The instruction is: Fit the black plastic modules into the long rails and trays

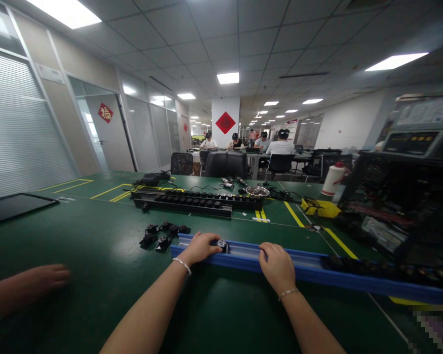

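Note:
A long blue channel-shaped rail point(243, 250) lies across the green table in front of me. My left hand point(200, 249) pinches a small black socket-like module point(222, 245) between thumb and fingers, inside the channel near its left end. Further right, my right hand point(278, 268) has its fingers curled over the rail's near wall, gripping it. Several dark modules point(387, 269) sit in a row in the right part of the rail. Beyond its left end, several loose black modules point(164, 233) lie on the table.
Another person's hand point(40, 282) rests over the table at the left, blurred. Black rails point(184, 204) filled with modules lie further back. A metal dish point(257, 191), a yellow object point(321, 208), a white bottle point(332, 179) and dark equipment point(376, 216) stand beyond. A black flat panel point(18, 206) lies at far left.

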The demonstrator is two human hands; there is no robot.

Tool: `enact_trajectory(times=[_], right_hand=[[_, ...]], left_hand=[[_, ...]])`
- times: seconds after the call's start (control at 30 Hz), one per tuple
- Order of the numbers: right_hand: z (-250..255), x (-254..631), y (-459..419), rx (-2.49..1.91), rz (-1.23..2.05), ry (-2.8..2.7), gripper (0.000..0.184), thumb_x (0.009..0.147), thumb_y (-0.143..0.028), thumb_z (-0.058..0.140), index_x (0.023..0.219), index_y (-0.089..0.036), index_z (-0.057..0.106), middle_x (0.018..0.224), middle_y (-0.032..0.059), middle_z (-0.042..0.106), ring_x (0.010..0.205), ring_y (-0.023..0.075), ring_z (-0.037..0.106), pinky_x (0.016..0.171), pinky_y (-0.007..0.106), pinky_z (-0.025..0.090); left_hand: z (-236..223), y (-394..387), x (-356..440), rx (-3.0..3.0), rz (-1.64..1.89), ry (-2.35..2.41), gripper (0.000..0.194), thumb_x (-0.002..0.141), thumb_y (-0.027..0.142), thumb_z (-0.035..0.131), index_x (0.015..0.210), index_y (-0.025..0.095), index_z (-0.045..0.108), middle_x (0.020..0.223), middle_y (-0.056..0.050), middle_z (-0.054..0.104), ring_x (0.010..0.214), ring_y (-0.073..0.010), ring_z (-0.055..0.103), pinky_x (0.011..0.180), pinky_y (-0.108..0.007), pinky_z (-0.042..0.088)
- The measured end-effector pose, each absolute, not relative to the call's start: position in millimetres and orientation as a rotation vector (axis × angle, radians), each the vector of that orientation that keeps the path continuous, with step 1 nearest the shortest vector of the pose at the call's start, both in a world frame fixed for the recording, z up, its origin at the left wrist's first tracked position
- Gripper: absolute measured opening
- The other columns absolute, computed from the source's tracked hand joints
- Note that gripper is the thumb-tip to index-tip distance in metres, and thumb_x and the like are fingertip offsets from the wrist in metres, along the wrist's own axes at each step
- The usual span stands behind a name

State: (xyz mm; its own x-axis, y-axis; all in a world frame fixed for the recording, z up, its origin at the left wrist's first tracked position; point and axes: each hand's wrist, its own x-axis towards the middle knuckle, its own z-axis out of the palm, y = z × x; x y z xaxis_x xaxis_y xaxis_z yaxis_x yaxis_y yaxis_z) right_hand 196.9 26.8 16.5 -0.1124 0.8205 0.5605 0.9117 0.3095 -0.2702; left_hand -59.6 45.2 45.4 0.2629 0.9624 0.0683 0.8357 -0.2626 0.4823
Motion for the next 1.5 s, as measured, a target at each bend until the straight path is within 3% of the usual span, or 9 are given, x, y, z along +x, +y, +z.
enact_trajectory(times=[0.43,0.7,1.0,1.33,1.5], right_hand=[[15,198,28,-1.547,-0.189,-1.955,0.028,0.081,-0.022,0.040,0.091,-0.019,0.066,0.099,0.0061,0.066,0.096,0.0196,0.056,0.085,0.034,0.041],[12,199,29,-1.528,-0.185,-1.941,0.027,0.079,-0.022,0.041,0.089,-0.020,0.066,0.098,0.0058,0.067,0.094,0.0197,0.056,0.085,0.034,0.041],[13,199,29,-1.533,-0.197,-1.958,0.028,0.080,-0.022,0.040,0.091,-0.018,0.066,0.099,0.0066,0.067,0.095,0.0199,0.056,0.085,0.035,0.042],[14,200,28,-1.528,-0.218,-1.965,0.027,0.080,-0.022,0.041,0.091,-0.019,0.066,0.099,0.0062,0.067,0.097,0.0196,0.056,0.086,0.034,0.042],[14,200,28,-1.530,-0.223,-1.963,0.027,0.081,-0.022,0.042,0.090,-0.017,0.066,0.099,0.0063,0.067,0.096,0.0194,0.056,0.086,0.033,0.042]], left_hand=[[48,43,-93,2.184,0.453,1.715,0.040,0.075,0.042,0.055,0.113,0.030,0.058,0.121,-0.001,0.061,0.116,-0.0230,0.050,0.109,-0.048,0.014],[49,44,-117,2.176,0.444,1.744,0.041,0.073,0.040,0.057,0.112,0.028,0.059,0.122,0.000,0.060,0.117,-0.0203,0.049,0.108,-0.040,0.019],[53,36,-136,2.099,0.577,1.655,0.043,0.072,0.034,0.056,0.114,0.023,0.059,0.121,0.000,0.060,0.113,-0.0189,0.052,0.099,-0.026,0.036],[55,30,-155,2.032,0.589,1.632,0.041,0.073,0.033,0.054,0.113,0.023,0.056,0.135,-0.001,0.048,0.131,-0.0185,0.032,0.110,-0.033,0.022],[51,30,-165,2.001,0.613,1.585,0.040,0.073,0.037,0.053,0.110,0.023,0.056,0.140,-0.004,0.042,0.131,-0.0213,0.033,0.109,-0.036,0.023]])
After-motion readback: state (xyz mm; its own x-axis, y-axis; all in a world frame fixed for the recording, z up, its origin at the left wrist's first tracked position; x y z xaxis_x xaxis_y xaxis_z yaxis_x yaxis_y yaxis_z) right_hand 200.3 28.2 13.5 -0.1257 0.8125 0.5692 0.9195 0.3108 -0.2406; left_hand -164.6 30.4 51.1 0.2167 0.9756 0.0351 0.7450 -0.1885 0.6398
